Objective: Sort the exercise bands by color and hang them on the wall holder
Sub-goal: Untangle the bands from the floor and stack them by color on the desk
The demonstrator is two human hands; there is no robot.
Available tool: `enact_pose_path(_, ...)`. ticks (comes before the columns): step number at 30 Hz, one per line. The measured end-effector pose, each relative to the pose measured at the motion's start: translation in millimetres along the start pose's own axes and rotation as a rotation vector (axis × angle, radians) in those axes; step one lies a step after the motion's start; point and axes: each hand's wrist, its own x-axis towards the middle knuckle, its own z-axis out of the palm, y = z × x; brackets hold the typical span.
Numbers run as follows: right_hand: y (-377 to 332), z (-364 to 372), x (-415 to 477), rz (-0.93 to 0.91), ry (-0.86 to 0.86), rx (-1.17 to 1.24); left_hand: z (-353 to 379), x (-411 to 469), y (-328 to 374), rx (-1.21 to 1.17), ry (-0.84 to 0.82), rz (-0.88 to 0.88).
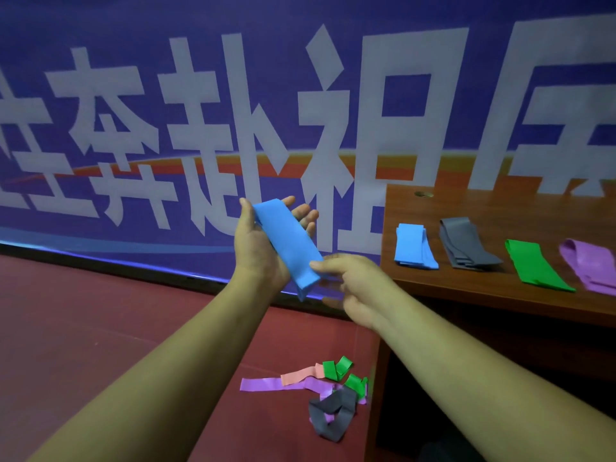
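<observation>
- Here the left hand (263, 248) is raised palm-up, fingers straight and relaxed, not closed on anything
- A folded blue band (286, 245) lies slantwise across that open palm, its upper end reaching past the thumb and fingertips
- The right hand (356, 288) pinches the lower end of the folded blue band between thumb and forefinger; its other fingers are blurred
- The band is held in the air in front of the banner (133, 45), which is blue with large white characters, and to the left of the table (500, 208)
- On the brown table four sorted lots lie in a row, each apart from the next: blue bands (413, 246), grey bands (466, 245), a green band (533, 265) and purple bands (590, 265) at the frame's right edge
- On the red floor (100, 328), beside the table's side panel, lies a loose heap: a purple strip (263, 384) stretched out to the left, a pink strip (300, 375) overlapping it, green pieces (336, 368) and a grey loop (333, 411) nearest the camera
</observation>
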Motion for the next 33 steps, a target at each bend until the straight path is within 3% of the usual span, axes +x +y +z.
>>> enact_pose_path(5, 13, -2, -5, 0.066, -0.144, 0.182, 2, 1, -3, -0.015, -0.001, -0.015)
enact_pose_path(13, 22, -7, -6, 0.030, -0.121, 0.166, -2, 3, -6, 0.048, -0.125, -0.018)
enact_pose_path(18, 16, -18, -5, -0.094, -0.038, -0.150, -6, 2, -7, 0.277, -0.218, -0.017)
enact_pose_path(22, -29, -37, -1, -0.365, 0.122, -0.305, -7, -2, -13, 0.451, -0.330, -0.092)
enact_pose_path(25, -58, -42, -7, -0.547, 0.044, -0.554, -2, -6, -22, 0.550, -0.423, -0.173)
enact_pose_path(29, -75, -45, -16, -0.558, -0.091, -0.867, 7, -11, -34, 0.554, -0.451, -0.215)
enact_pose_path(33, -79, -53, -14, -0.577, -0.029, -0.924, 13, -13, -43, 0.595, -0.481, -0.226)
